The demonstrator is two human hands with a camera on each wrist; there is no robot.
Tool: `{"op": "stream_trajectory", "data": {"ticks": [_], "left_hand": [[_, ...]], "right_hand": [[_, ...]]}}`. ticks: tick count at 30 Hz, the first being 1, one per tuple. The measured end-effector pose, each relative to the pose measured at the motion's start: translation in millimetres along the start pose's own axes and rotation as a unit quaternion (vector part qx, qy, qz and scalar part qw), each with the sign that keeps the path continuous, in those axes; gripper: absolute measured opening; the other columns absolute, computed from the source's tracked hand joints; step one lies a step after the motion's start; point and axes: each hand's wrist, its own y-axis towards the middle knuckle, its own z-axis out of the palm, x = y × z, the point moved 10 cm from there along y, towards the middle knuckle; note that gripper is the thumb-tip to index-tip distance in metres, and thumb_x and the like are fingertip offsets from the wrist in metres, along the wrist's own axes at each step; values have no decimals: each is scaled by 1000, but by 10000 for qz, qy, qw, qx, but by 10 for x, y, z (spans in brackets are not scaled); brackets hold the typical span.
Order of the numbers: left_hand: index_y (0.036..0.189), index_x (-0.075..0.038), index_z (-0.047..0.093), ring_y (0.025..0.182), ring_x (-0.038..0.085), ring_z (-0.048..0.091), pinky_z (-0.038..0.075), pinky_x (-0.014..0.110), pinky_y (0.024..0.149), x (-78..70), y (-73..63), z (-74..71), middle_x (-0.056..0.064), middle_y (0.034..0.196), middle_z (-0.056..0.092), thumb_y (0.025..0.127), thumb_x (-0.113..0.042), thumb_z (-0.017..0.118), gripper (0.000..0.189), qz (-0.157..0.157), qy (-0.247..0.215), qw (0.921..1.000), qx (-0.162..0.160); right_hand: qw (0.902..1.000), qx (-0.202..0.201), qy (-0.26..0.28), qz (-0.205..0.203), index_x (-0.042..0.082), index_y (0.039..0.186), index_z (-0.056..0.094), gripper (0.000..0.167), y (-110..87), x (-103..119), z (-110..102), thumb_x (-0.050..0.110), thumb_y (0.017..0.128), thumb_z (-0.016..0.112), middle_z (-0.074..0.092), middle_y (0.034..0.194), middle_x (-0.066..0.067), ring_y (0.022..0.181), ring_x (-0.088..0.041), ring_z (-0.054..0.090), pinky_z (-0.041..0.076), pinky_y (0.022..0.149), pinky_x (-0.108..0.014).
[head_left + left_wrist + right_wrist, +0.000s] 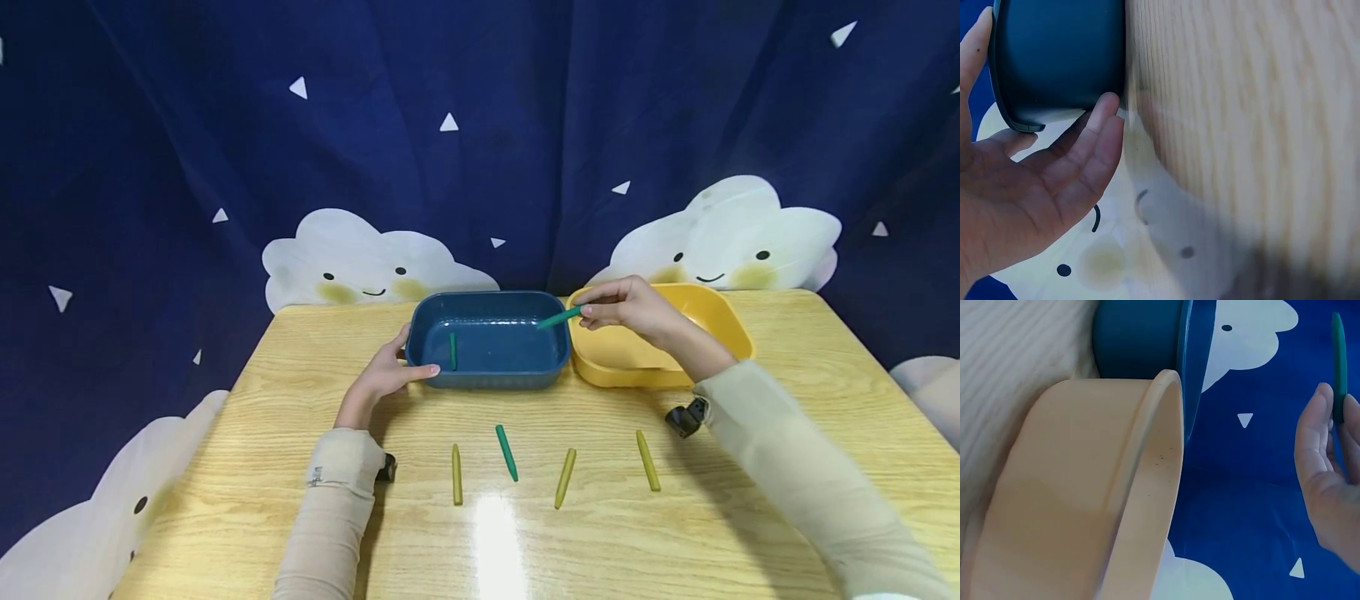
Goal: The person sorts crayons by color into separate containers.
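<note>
My left hand grips the blue box near-left, probably to steady it, while my right hand pinches a green crayon by its right end above the right rim.

My right hand pinching now, forearm slanting inward; my left hand spreads its thumb wide, partly hidden fingers seemingly relaxed.

The small dark lettering on the left sleeve is too tiny to make out, leaving no text readable.
</note>
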Motion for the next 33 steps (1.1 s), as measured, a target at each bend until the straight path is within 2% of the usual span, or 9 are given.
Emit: {"op": "stream_trajectory", "data": {"ticks": [1,7,11,13,22,25,33], "left_hand": [[148,-19,6,68,25,47,46,37,55,-2,2,-1,26,128,38,76,-28,75,101,-2,-15,10000,-2],[148,-19,6,72,24,48,46,37,54,-22,-4,-1,26,126,40,76,-27,75,99,61,-36,10000,8],[148,-19,7,87,26,48,47,38,55,-42,-3,-5,25,127,40,78,-24,73,97,108,-33,9999,-16],[148,-19,7,92,28,48,48,39,57,-38,0,-4,25,127,39,78,-23,73,96,90,-50,9999,-23],[148,-19,6,101,31,46,49,40,62,-13,8,-3,24,130,38,77,-24,74,99,3,-56,10000,-44],[148,-18,6,103,32,46,49,40,62,1,15,0,24,132,36,77,-24,74,99,-20,-77,10000,-37],[148,-18,5,101,31,47,48,39,61,26,25,-7,23,135,34,77,-23,74,98,-42,-13,10000,-61]], "right_hand": [[10000,-15,40,15,6,93,70,16,29,0,0,-3,85,59,67,80,-2,74,-14,65,52,71,-30],[9994,-176,276,128,-5,98,66,15,190,-9,-26,-6,84,59,67,77,-4,74,-16,65,52,69,-29],[9991,-268,250,192,-16,105,57,23,274,0,-38,-7,84,59,67,78,-5,72,-16,65,52,70,-30],[9992,-288,169,238,-18,107,54,26,309,6,-33,-6,84,59,67,79,-5,71,-15,64,52,71,-32],[9980,-291,495,282,-8,93,58,10,489,3,-18,-7,83,60,66,76,-8,70,-18,65,52,70,-32],[9971,-404,583,279,-5,88,61,6,543,-3,-38,-8,83,59,65,76,-10,69,-20,65,52,70,-33],[9916,-749,967,419,-7,93,62,10,676,-36,-99,-9,84,57,65,78,-8,68,-18,64,53,68,-30]]}}
